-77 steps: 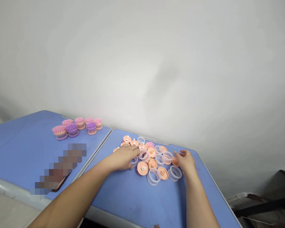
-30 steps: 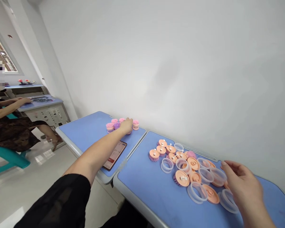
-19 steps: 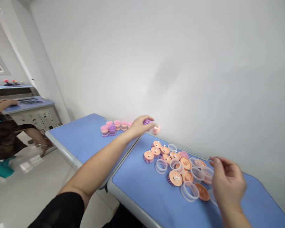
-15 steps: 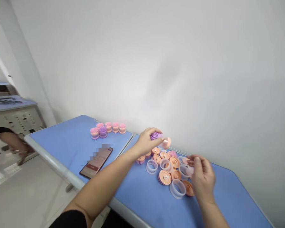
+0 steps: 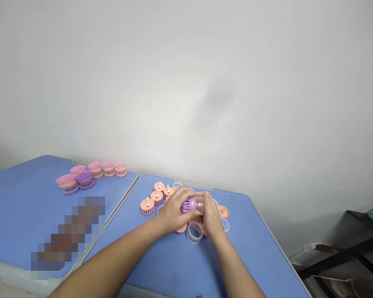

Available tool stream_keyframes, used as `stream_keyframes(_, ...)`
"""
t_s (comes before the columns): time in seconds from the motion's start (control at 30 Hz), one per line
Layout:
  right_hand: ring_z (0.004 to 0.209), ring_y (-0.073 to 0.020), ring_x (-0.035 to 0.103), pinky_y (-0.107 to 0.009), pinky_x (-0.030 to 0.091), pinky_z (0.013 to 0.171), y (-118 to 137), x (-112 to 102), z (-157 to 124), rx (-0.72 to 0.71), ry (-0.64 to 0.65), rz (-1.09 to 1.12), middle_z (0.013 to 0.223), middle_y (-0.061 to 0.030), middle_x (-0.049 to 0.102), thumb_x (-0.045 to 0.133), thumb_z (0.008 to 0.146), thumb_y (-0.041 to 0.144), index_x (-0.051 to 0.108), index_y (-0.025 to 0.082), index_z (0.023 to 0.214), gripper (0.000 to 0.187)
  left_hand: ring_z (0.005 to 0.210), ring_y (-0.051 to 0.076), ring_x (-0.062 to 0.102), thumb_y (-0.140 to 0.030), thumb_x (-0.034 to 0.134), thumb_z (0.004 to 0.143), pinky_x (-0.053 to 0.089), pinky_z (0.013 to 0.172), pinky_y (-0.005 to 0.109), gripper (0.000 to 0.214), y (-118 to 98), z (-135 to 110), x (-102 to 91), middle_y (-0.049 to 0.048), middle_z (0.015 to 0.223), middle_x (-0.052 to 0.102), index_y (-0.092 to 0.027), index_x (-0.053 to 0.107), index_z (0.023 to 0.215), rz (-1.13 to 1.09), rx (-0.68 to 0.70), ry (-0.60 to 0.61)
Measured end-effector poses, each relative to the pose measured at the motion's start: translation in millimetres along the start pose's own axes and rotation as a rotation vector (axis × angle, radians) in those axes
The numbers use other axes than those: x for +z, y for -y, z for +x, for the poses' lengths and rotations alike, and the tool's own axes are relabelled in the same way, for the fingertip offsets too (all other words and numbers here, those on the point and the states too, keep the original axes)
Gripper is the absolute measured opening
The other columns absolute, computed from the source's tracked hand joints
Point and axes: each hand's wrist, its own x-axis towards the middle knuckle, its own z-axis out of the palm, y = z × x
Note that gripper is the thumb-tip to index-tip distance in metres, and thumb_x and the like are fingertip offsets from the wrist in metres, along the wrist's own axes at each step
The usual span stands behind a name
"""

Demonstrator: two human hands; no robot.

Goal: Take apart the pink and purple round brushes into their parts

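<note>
A small round scrub brush (image 5: 187, 205), with purple bristles and a clear collar, lies sideways between my hands above a pile of parts. My left hand (image 5: 176, 210) is closed around its bristle end, the thumb below. At the other end, my right hand (image 5: 213, 216) presses against the collar with its fingers together, hiding that end. Beneath and around them are peach discs with bristles underneath, such as the brush head (image 5: 147, 205) at the left. A clear plastic ring (image 5: 194, 233) stands just in front of my hands, and a peach disc (image 5: 224, 211) lies to their right.
On the left table (image 5: 21, 198) several pink-bristled brushes (image 5: 95, 169) and a purple one (image 5: 85, 179) stand upright. A pixelated patch (image 5: 65, 240) covers a thing near that table's right edge. A white wall rises behind. At the right is a dark metal frame (image 5: 338, 256).
The view has swung right. My hands have come together, with the right palm now at the end of the purple brush that my left hand held.
</note>
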Motion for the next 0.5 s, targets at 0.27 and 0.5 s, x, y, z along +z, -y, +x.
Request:
stream_keyframes(0.27, 0.070, -0.0187, 0.052, -0.033, 0.046, 0.068, -4, 3, -1, 0.033, 0.053, 0.006, 0.073, -0.0012, 0.056, 0.034, 0.093, 0.062, 0.050, 0.024, 0.073, 0.046, 0.103, 0.026, 0.063, -0.028, 0.071, 0.079, 0.052, 0.086, 0.040, 0.045, 4, -1, 2.8, 0.0089, 0.114, 0.066, -0.021, 0.056, 0.121, 0.391, 0.118, 0.075)
stream_keyframes(0.5, 0.064, -0.0202, 0.050, -0.032, 0.037, 0.060, -10, 4, -4, 0.030, 0.084, -0.261, 0.064, -0.0010, 0.053, 0.033, 0.092, 0.059, 0.044, 0.025, 0.069, 0.042, 0.101, 0.028, 0.062, -0.016, 0.062, 0.080, 0.051, 0.085, 0.040, 0.022, 3, 1, 9.8, 0.0118, 0.107, 0.066, -0.016, 0.058, 0.102, 0.562, -0.058, 0.230)
